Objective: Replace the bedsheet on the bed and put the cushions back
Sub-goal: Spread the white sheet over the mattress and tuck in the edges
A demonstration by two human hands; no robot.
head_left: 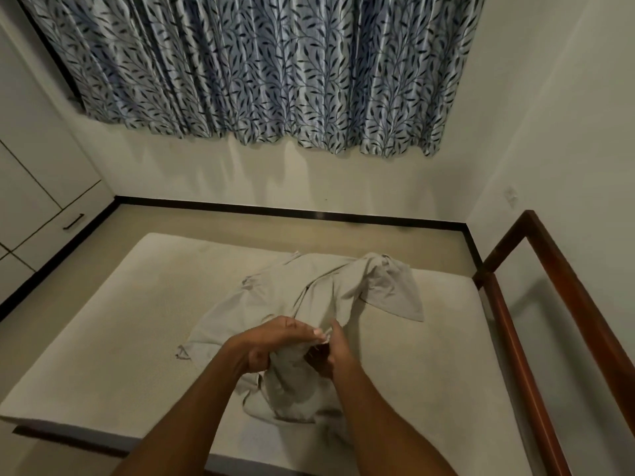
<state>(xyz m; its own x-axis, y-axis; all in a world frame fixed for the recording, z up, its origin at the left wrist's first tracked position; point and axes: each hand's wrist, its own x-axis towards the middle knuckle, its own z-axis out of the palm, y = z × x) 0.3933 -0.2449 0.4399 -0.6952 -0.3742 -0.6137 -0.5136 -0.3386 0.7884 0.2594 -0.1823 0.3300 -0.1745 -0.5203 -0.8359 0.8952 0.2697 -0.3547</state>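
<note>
While L hand (pixel 275 341), R hand (pixel 332 355) grip sheet (pixel 326 286) on mattress (pixel 120 338), curtain (pixel 257 70) behind.

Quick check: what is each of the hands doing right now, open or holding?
Left hand: closed, gripping the bunched bedsheet.
Right hand: closed, gripping the same bedsheet.

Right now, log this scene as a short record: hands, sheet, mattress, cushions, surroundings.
left hand: grips a bunched part of the bedsheet
right hand: grips the same bunch, close beside the left hand
bedsheet: crumpled, partly unfolded on the mattress, not spread out
mattress: otherwise bare
cushions: none in view
surroundings: wooden bed frame at right, leaf-patterned curtain on the far wall, cupboard at left
</note>
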